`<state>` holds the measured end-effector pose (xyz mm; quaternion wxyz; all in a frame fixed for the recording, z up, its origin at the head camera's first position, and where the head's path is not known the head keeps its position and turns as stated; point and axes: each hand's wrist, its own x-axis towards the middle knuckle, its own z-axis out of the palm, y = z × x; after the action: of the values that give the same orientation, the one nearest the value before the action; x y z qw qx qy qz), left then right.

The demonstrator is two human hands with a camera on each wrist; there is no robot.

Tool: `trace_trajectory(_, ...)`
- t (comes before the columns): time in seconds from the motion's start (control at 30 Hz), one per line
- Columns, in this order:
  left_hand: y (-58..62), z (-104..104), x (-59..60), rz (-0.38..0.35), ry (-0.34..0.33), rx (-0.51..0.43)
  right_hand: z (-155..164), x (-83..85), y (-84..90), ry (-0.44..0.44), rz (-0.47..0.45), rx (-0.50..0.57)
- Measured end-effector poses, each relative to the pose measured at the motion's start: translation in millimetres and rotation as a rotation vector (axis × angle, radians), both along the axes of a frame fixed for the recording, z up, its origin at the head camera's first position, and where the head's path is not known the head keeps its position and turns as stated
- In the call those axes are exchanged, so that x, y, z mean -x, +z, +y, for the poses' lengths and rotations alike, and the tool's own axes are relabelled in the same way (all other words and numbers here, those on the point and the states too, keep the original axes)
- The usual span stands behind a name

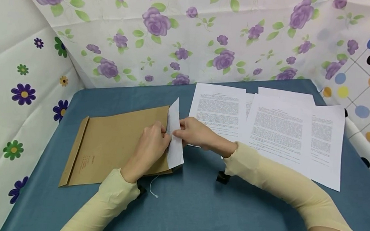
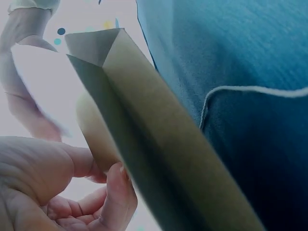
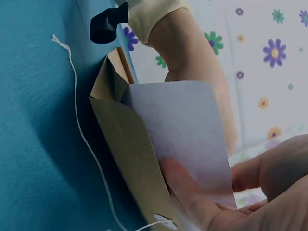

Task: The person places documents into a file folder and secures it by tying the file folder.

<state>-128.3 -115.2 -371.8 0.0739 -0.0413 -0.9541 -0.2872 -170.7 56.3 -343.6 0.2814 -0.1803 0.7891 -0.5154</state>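
A brown kraft paper document envelope (image 1: 113,139) lies flat on the blue-covered table, its mouth facing right and gaping in both wrist views. My left hand (image 1: 148,148) pinches the upper edge of that mouth between thumb and fingers. Partly inside the opening stands a printed white sheet (image 1: 176,143), tilted up. Its outer part is gripped by my right hand (image 1: 196,132), with the thumb (image 3: 185,187) on the near side in the right wrist view. A white string (image 3: 79,115) hangs from a round button (image 3: 165,221) on the envelope. How deep the sheet reaches is hidden.
Several printed sheets (image 1: 276,131) lie overlapping on the right half of the table (image 1: 192,207). Flowered white cloth (image 1: 190,34) rises behind and at the left; dotted cloth (image 1: 365,84) hangs at the right. A small black device sits under each wrist.
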Motion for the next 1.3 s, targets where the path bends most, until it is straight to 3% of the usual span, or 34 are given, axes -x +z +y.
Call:
trace_trajectory(0.17,1.1,0.9,0.3,-0.011,0.006,-0.003,4.3,9.7,-12.2,-0.041,-0.175,0.022)
trace_trajectory(0.3,1.9,1.4,0.1,-0.016,0.011,-0.003,4.0,13.2,-23.7,-0.072,-0.26,0.081)
trace_trajectory(0.47,2.5,1.8,-0.2,0.0,0.017,0.004,-2.3,10.1,-32.4,-0.098,-0.314,0.177)
trace_trajectory(0.7,3.1,1.4,-0.9,0.032,0.009,0.015,-12.5,9.9,-49.3,-0.1,-0.346,0.228)
trace_trajectory(0.83,3.2,1.3,-1.1,0.007,0.011,0.015,-12.2,12.1,-54.4,-0.14,-0.314,0.2)
trace_trajectory(0.97,2.9,1.5,-1.2,-0.012,0.014,0.009,-9.4,15.9,-55.6,-0.177,-0.214,0.131)
trace_trajectory(1.17,4.0,1.9,-2.4,0.016,0.013,0.005,-13.3,19.4,-58.9,-0.128,-0.073,0.103)
trace_trajectory(1.3,5.1,2.9,-3.2,0.022,0.0,-0.005,-22.7,19.3,-61.4,-0.104,-0.048,0.131)
